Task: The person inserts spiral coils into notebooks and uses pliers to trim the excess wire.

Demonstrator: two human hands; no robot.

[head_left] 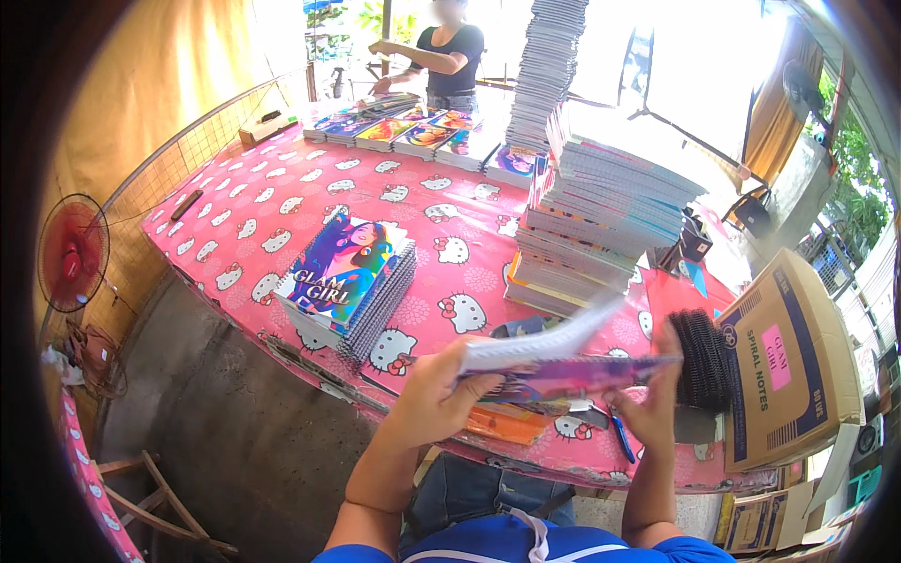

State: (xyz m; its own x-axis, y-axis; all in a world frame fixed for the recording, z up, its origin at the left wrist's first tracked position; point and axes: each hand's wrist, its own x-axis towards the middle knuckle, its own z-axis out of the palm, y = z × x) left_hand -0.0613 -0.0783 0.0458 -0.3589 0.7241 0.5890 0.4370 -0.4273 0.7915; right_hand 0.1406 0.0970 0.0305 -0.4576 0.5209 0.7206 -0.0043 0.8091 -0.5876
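Note:
My left hand (434,396) is closed on the left end of a notebook (563,373) with a colourful purple cover, thumb on the near side. Its white pages fan up, blurred, above the cover. At the notebook's right end is my right hand (652,413), thumb apart from the raised fingers, which are smeared by motion and seem to touch the edge. Under the notebook lie an orange packet (507,424) and blue-handled pliers (621,437). A bundle of black spiral coils (699,361) stands just beyond my right hand.
A stack of spiral notebooks (347,272) stands left on the pink patterned tablecloth (399,211). Tall stacks of unbound books (605,202) rise ahead. A cardboard box (793,366) stands right. Another person (449,61) is across the table, near laid-out notebooks (427,139). A fan (73,251) is far left.

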